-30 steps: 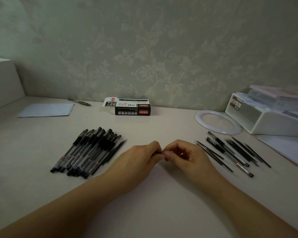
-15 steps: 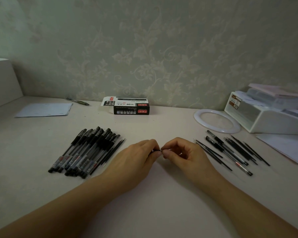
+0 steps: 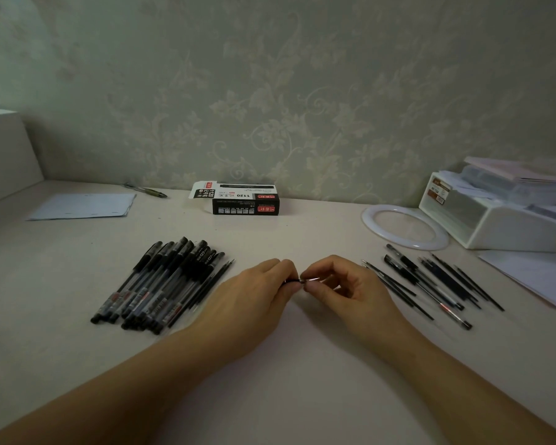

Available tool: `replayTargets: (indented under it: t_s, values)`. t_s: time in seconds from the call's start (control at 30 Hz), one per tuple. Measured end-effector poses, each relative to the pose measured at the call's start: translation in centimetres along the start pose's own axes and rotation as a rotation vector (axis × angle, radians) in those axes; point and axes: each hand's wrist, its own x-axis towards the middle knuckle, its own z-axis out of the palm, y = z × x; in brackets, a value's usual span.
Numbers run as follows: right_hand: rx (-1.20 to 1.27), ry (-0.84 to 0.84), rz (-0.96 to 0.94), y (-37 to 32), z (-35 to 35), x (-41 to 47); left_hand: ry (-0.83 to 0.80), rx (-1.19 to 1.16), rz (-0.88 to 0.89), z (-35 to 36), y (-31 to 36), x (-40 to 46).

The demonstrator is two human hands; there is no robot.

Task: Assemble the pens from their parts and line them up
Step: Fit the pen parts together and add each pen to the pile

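A small dark pen part [image 3: 292,280], seemingly a tip, is pinched mid-bench between the left hand [image 3: 257,300] and the right hand [image 3: 341,287], both curled closed on it. The pieces should be kept in line and twisted gently. Assembled pens [image 3: 154,284] are lined up toward the left edge, loose parts [image 3: 430,284] toward the right.
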Motion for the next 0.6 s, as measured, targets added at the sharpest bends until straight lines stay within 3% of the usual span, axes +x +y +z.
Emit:
replayTargets:
  t_s: [0.6]
  values:
    - [0.011,0.008,0.009,0.26,0.05,0.14,0.023,0.031,0.016,0.09,-0.33,-0.08]
